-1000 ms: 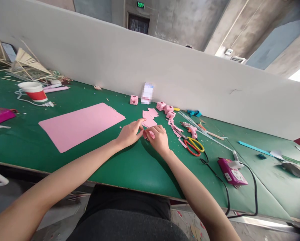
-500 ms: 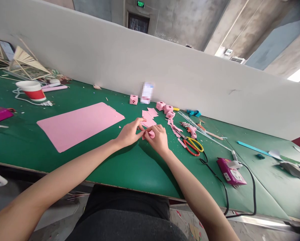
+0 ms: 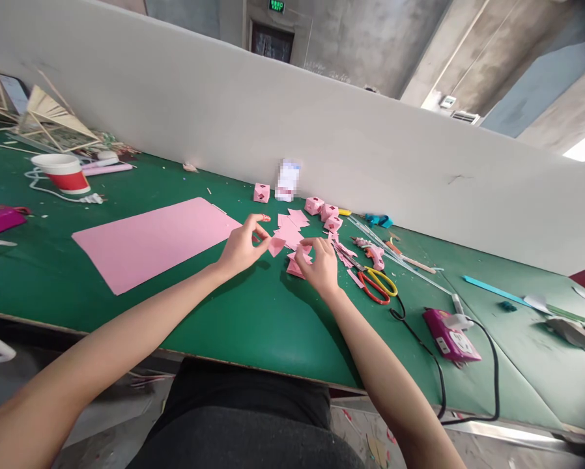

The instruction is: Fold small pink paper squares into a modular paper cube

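Note:
Between thumb and fingertips, my left hand (image 3: 245,246) pinches a small folded pink paper piece (image 3: 276,245). To its right, my right hand (image 3: 318,262) has thumb and fingers curled above a pink folded paper shape (image 3: 297,266) on the green table; whether the fingertips grip anything is too small to make out. Loose pink paper pieces (image 3: 289,228) lie just beyond both hands. Several pink paper polyhedra with dark openings, one (image 3: 262,193) apart and others (image 3: 314,206) grouped, stand near the partition. A large pink sheet (image 3: 156,244) lies left of my left hand.
Scissors (image 3: 381,281) with red and yellow handles, a pink glue gun (image 3: 373,255) and a magenta power box (image 3: 451,335) with a black cable are on the right. A red-and-white cup (image 3: 64,174) stands at left. A white partition (image 3: 199,98) runs behind.
My hands have moved apart, the left one leftward and up with a small pink piece, the right one slightly rightward. The folded pink shape under my right hand shows more.

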Available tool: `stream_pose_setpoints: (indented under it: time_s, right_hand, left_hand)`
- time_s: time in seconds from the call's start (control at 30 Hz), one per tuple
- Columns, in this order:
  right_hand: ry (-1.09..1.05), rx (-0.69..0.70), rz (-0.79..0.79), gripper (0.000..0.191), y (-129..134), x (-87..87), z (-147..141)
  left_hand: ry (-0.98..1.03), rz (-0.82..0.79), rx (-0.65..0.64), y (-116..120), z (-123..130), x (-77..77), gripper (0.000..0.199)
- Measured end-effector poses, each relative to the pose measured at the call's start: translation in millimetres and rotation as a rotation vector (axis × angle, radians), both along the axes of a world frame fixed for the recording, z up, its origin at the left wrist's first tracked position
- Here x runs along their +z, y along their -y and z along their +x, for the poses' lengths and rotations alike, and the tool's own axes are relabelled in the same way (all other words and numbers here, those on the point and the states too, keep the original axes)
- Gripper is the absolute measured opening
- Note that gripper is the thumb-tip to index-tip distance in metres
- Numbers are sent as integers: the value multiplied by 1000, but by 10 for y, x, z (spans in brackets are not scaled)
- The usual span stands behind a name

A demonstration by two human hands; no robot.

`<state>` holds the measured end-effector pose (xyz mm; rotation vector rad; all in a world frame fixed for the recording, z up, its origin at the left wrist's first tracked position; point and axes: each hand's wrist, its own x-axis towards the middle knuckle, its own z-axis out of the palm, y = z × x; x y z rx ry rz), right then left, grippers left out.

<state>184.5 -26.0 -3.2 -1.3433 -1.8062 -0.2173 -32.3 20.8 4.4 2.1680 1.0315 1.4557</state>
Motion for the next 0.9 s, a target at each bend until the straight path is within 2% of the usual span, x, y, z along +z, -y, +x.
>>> stream_pose_setpoints:
  time_s: [0.13,0.27,0.4,0.57,0.8,0.9]
  right_hand:
    - [67,78,-25,10,53,-7,-158]
    - [121,86,-44,17,62,-39,-186]
    - [158,102,-41,20,63,-58,-213]
    - [81,80,-71,22,59,-39,-288]
    - [-4,4,-8,21,38,-12,-205]
    - [-28,4,-13,21,20,-15,-136]
  left_hand:
    - [-84,32,-99,106,111,-77,37]
    - [-135,44,-116,172,170,-110,37]
    - [-254,126,-54,184,181,-109,33]
    - [-337,174,18,165,192,-72,31]
    - [-324,197,200,2,87,-66,32]
    - [-211,115,161,-54,46,-83,31]
